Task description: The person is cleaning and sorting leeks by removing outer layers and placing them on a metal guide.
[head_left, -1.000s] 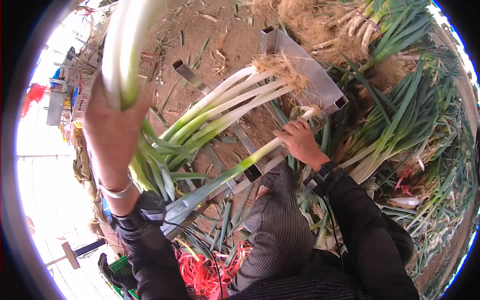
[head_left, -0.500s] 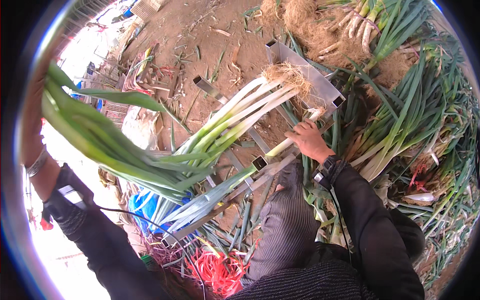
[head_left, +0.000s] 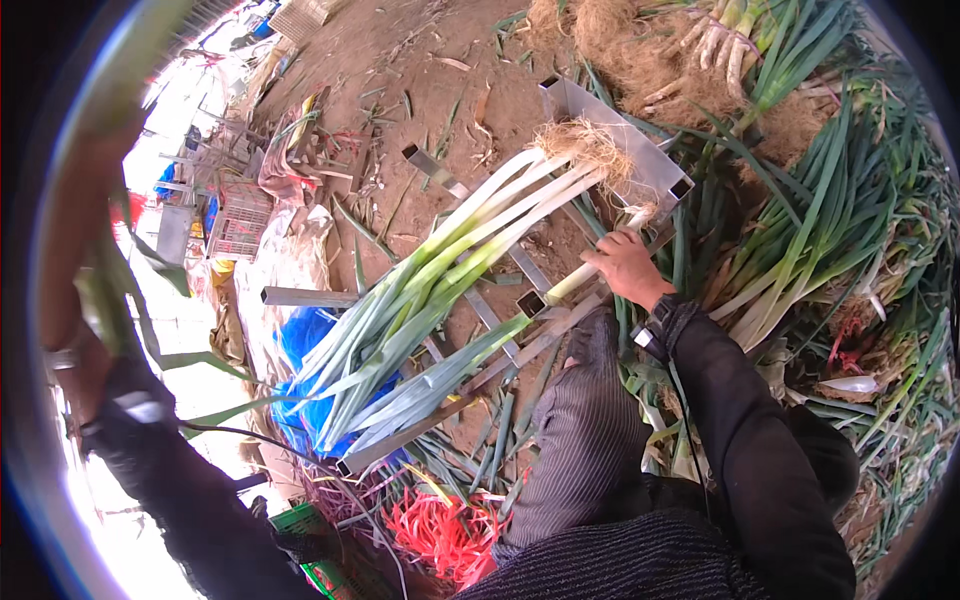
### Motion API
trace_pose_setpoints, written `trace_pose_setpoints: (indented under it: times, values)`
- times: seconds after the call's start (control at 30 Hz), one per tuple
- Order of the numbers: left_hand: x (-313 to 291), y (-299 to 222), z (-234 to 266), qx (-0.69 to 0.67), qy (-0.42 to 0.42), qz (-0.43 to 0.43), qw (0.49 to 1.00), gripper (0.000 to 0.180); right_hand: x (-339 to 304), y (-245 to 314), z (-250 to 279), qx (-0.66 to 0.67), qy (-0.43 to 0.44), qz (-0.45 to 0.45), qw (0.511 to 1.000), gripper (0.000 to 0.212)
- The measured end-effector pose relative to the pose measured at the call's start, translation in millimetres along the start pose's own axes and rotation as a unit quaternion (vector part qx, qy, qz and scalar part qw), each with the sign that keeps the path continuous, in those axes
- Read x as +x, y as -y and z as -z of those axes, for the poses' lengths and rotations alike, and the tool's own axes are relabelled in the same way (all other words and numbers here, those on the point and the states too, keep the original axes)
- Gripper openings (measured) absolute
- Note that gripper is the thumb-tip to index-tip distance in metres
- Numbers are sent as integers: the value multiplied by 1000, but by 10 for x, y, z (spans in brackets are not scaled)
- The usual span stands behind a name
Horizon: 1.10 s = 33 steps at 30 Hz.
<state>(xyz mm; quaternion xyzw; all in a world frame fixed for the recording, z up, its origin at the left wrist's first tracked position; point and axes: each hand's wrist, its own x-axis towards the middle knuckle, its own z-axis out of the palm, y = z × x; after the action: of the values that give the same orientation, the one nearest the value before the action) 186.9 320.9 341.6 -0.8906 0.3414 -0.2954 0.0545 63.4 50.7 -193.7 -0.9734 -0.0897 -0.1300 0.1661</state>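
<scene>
My right hand [head_left: 627, 264] is closed round the white stem of a long green onion [head_left: 575, 283], close to its root end. Left of it, a bundle of green onions [head_left: 455, 225] lies across a metal frame [head_left: 495, 318], roots against an upright metal plate [head_left: 640, 150] and leaves toward the lower left. At the far left rim my raised left hand [head_left: 80, 240] is blurred and darkened, its fingers hard to make out. Loose green onion leaves [head_left: 112, 295] show above and below that hand and appear gripped in it.
Heaped green onions [head_left: 800, 230] fill the right side, with root clumps [head_left: 610, 45] at the back. Near my knee [head_left: 580, 430] lie red strips [head_left: 440, 530] and blue plastic [head_left: 305, 345]. A green crate [head_left: 300, 520] and a pale crate [head_left: 238, 215] stand left. A cable [head_left: 270, 440] crosses my left forearm.
The leaves in my left hand have swung off the bundle to the far left, uncovering the bundle's leaf ends and a metal bar. My right hand keeps its hold.
</scene>
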Motion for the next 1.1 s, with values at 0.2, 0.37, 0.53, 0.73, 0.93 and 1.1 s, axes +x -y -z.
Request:
trace_pose_setpoints:
  times: [0.2, 0.37, 0.53, 0.73, 0.93, 1.1]
  values:
    - [-1208, -456, -2134, -144, 202, -121, 961, 54, -18, -15, -36, 15, -8, -11, 1000, 30]
    - [-1940, -972, -3467, -113, 327, 78, 935, 46, -25, -42, -43, 27, -9, -3, 1000, 30]
    - [-2271, -833, -3744, -181, 262, 138, 938, 37, 10, 2, -31, 50, -67, 12, 996, 26]
    - [-2330, -943, -3610, -157, 145, 87, 973, 31, 14, 2, -24, 44, -53, 1, 998, 30]
    - [-2557, -1474, -3542, -182, 251, -55, 949, 21, 24, 33, 6, 38, -56, 3, 998, 29]
    - [-2688, -1619, -3743, -77, 147, -22, 986, 16, 26, 24, 9, 25, -62, 14, 998, 27]
